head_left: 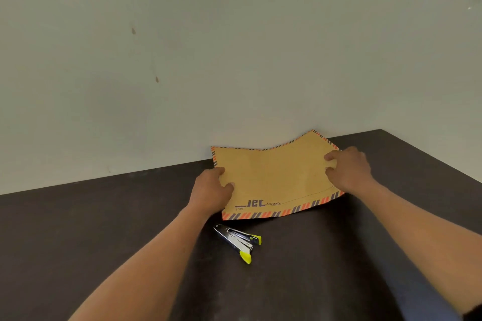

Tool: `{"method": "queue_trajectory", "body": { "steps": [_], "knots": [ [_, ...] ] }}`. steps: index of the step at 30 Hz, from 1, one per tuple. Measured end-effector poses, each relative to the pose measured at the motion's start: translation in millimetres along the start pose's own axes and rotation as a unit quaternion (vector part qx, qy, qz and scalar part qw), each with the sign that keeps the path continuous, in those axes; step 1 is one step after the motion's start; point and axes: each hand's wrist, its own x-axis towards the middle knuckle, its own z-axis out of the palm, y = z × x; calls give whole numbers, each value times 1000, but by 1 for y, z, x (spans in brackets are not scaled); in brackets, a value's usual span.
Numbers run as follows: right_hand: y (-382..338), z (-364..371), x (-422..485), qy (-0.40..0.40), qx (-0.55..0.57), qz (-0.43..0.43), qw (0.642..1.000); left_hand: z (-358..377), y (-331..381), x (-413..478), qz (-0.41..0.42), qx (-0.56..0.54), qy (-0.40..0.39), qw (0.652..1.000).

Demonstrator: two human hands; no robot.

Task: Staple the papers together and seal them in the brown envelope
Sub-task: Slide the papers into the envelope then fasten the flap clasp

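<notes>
Head view: stapler (238, 242) lies near envelope (273, 177)

envelope (276, 177) hides any papers; small print under its logo unreadable.

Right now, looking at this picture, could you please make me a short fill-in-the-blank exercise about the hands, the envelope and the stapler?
1. The left hand and the right hand both hold the brown ____.
2. The stapler lies on the dark table, ____ by either hand.
3. The stapler's handle tips are coloured ____.
4. The words printed on the envelope near its striped border read AIR ____.

Missing words: envelope; untouched; yellow; MAIL
</notes>
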Motion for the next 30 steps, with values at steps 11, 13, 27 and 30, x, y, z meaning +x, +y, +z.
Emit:
{"method": "queue_trajectory", "body": {
  "steps": [11,13,27,30],
  "knots": [
    [-47,45,-48,-60,-88,-97,990,2,-22,-13,26,107,-13,994],
    [-56,40,-54,-45,-80,-92,991,-6,-25,-24,27,94,-19,995],
    [-125,26,-180,-167,64,-269,947,-48,-69,-132,19,133,-39,990],
    [-126,35,-191,-142,46,-269,951,-55,-77,-146,13,143,-41,989]
  ]
}}
